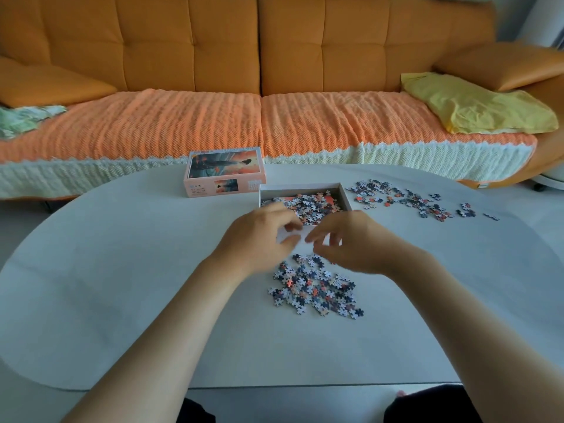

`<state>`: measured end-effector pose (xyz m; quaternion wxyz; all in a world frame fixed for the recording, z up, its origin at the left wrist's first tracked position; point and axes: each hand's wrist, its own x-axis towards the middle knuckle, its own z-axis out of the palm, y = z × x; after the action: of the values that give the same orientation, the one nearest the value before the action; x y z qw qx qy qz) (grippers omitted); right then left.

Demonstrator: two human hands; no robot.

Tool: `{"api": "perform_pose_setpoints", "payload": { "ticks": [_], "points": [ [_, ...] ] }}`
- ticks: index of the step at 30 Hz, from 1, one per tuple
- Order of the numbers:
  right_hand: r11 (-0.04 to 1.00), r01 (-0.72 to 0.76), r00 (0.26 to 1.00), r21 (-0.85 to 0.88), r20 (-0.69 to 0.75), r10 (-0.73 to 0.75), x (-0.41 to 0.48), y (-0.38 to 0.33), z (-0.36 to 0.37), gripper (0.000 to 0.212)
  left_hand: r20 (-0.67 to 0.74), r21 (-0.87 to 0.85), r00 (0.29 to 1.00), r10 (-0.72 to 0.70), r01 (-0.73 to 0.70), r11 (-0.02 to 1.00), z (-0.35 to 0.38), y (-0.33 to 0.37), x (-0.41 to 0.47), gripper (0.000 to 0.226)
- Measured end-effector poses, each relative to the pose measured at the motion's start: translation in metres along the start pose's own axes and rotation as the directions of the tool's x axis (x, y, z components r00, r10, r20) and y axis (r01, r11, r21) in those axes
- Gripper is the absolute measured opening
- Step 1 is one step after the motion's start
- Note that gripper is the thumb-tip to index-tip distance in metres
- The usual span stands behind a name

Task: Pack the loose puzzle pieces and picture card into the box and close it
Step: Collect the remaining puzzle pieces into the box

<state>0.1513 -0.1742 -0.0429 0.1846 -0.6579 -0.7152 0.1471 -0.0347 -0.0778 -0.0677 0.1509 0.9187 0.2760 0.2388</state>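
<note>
At the near wall of the open box [344, 194], mid-worktop [122, 270], I see both forearms reaching in from below, the hands almost meeting. The left hand [259, 236] curls its fingers and thumb about the wall's rim; through the blur I cannot tell whether it grips. The right hand [348, 242] hovers palm down, fingers loosely bent and spread. Puzzle pieces [308, 206] lie inside the box, a heap of pieces [317, 288] just below the hands, scattered pieces [406, 199] to the right.
</note>
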Motion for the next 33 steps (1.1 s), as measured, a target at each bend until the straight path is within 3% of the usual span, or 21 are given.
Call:
{"api": "perform_pose_setpoints", "payload": {
  "ticks": [3, 5, 7, 10, 13, 18, 22, 27, 33],
  "points": [
    [0.986, -0.027, 0.978, -0.163, 0.202, 0.06, -0.01, -0.004, 0.01, 0.064, 0.291, 0.113, 0.953, -0.079, 0.048, 0.992, 0.004, 0.001, -0.014, 0.049],
    [0.97, -0.048, 0.957, -0.238, 0.267, 0.112, -0.013, -0.002, 0.018, 0.089, 0.362, 0.203, 0.928, -0.088, 0.014, 0.979, 0.008, -0.004, -0.022, 0.076],
    [0.969, -0.057, 0.954, -0.239, 0.272, 0.123, -0.014, -0.001, 0.023, 0.095, 0.373, 0.179, 0.924, -0.087, 0.02, 0.984, 0.012, -0.006, -0.026, 0.08],
    [0.983, -0.086, 0.96, -0.165, 0.251, 0.126, -0.013, 0.0, 0.027, 0.084, 0.334, 0.064, 0.937, -0.107, 0.091, 0.994, 0.017, -0.004, -0.028, 0.057],
    [0.986, -0.088, 0.964, -0.141, 0.238, 0.12, -0.013, -0.001, 0.026, 0.071, 0.331, 0.015, 0.937, -0.11, 0.111, 0.994, 0.017, 0.001, -0.028, 0.048],
    [0.975, -0.176, 0.948, -0.136, 0.242, 0.205, -0.019, 0.004, 0.018, 0.078, 0.406, 0.026, 0.898, -0.166, 0.17, 0.985, 0.005, -0.002, -0.029, 0.069],
    [0.97, -0.154, 0.96, -0.187, 0.205, 0.192, -0.018, -0.004, 0.029, 0.077, 0.419, 0.031, 0.892, -0.169, 0.172, 0.985, 0.008, -0.001, -0.031, 0.061],
    [0.984, -0.159, 0.978, -0.085, 0.122, 0.169, -0.009, -0.018, 0.039, 0.046, 0.364, 0.008, 0.915, -0.174, 0.184, 0.983, 0.009, 0.001, -0.024, 0.04],
    [0.978, -0.204, 0.975, -0.044, 0.078, 0.207, -0.007, -0.015, 0.036, 0.025, 0.316, -0.021, 0.933, -0.171, 0.187, 0.982, 0.007, 0.001, -0.023, 0.024]
  ]
}}
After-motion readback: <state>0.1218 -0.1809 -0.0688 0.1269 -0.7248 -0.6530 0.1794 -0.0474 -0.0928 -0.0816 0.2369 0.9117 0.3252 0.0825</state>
